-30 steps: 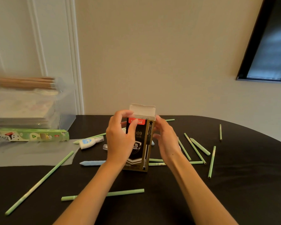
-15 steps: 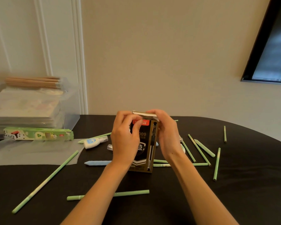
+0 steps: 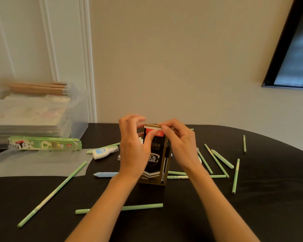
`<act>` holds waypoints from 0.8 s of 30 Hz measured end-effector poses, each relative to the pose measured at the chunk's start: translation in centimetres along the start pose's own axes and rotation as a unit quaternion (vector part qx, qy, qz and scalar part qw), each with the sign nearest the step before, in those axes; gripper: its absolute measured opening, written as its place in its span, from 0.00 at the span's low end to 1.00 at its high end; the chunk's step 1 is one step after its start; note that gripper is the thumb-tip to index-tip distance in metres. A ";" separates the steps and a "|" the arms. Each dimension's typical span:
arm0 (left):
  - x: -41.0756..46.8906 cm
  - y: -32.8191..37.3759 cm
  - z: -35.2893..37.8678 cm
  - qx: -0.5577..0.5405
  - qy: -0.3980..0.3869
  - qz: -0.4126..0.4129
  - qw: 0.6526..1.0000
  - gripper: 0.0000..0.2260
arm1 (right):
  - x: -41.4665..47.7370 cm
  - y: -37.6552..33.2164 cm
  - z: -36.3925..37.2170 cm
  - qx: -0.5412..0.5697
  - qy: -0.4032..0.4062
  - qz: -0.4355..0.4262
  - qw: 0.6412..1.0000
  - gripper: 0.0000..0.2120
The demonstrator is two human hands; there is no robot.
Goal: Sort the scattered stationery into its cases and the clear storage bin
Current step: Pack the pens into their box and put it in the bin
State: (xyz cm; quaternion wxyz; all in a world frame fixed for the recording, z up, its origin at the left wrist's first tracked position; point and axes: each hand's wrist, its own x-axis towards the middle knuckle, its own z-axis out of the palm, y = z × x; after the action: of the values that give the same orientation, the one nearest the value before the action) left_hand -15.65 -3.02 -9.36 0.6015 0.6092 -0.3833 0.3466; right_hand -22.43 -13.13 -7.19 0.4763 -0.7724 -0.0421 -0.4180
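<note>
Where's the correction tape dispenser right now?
In the head view, the white and blue correction tape dispenser lies on the black table, left of the left hand, just right of the green pencil case.

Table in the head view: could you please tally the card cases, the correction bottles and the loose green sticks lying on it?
Card cases: 2, the pen box and the green case
Correction bottle: 1
Green sticks: 11 in view
Total: 14
</note>
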 end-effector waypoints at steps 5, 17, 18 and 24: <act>-0.1 -0.9 -0.3 0.045 -0.052 0.025 0.997 0.11 | -0.2 0.6 -0.5 -0.065 -0.032 -0.040 0.997 0.11; 3.2 -1.7 -1.8 0.038 -0.063 -0.240 0.968 0.12 | 3.5 -1.2 2.0 -0.044 0.055 0.054 0.996 0.10; 4.0 -1.9 -2.0 0.046 -0.049 -0.261 0.963 0.11 | 4.6 -1.4 2.3 -0.022 0.083 0.076 0.993 0.10; 10.9 -6.0 -4.9 0.028 -0.016 -0.402 0.915 0.17 | 13.0 -1.0 6.4 0.144 0.211 0.201 0.946 0.09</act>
State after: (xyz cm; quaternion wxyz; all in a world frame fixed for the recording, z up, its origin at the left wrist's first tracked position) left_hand -5.06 1.22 -2.39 0.6664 0.7341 -0.1060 0.0765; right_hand -10.59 -12.01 1.15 0.6543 -0.5825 0.1555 -0.4566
